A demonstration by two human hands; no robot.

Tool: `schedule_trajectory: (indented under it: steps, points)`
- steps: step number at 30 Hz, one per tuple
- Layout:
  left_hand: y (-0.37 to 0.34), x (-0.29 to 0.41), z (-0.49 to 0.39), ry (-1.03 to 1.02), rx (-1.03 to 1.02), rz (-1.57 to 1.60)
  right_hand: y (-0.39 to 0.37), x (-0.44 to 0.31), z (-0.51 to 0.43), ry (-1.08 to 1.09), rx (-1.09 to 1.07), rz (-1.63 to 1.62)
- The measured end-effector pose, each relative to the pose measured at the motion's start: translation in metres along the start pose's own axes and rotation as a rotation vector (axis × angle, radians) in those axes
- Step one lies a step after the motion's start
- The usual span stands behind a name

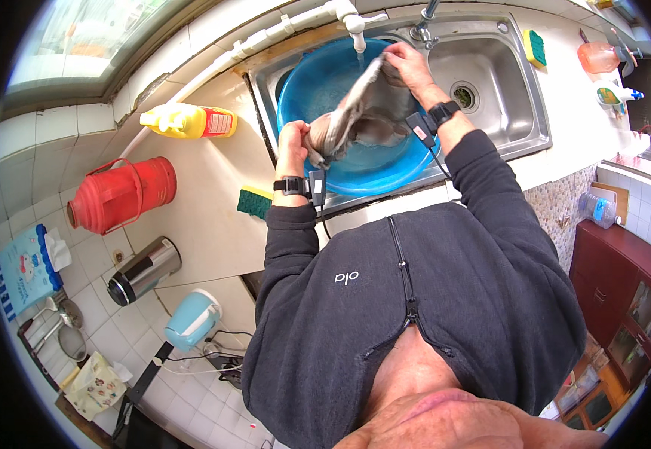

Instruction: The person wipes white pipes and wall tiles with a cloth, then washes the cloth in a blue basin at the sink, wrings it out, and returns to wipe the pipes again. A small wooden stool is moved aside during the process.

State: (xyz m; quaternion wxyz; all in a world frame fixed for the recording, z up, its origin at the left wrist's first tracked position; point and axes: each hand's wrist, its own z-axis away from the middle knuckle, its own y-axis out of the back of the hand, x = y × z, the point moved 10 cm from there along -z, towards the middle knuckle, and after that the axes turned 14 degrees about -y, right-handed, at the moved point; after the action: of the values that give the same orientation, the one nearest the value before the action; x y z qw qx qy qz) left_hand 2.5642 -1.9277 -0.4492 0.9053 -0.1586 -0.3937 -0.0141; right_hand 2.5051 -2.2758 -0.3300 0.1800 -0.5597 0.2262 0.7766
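Observation:
A wet greyish-brown cloth [348,115] is stretched between my two hands above a blue plastic basin [401,178]. My left hand [293,143] grips its lower left end by the basin's rim. The upper right end is pinched in the fingers of my right hand [409,67]. Part of the cloth hangs down into the water in the basin. Water runs from a white plastic tap [355,28] just behind the cloth. The basin sits in the left bowl of a stainless steel double sink [538,120].
The right bowl has a drain strainer [464,96] with green bits in it. Sponges lie on both sides, one left [254,202], one right [535,48]. A yellow bottle [190,120], a red thermos flask [123,193] and a steel flask [144,270] stand left. A pump bottle [599,58] stands right.

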Motion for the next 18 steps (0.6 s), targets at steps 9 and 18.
schedule_trajectory:
  steps: [9, 18]
  points:
    - [-0.044, 0.084, 0.077, -0.818, 0.021, -1.25, 0.038, 0.003, 0.088, 0.09, 0.058, 0.145]
    - [-0.073, 0.064, 0.143, -1.002, -0.374, -1.322, 0.057, -0.011, 0.236, 0.451, 0.127, 0.908]
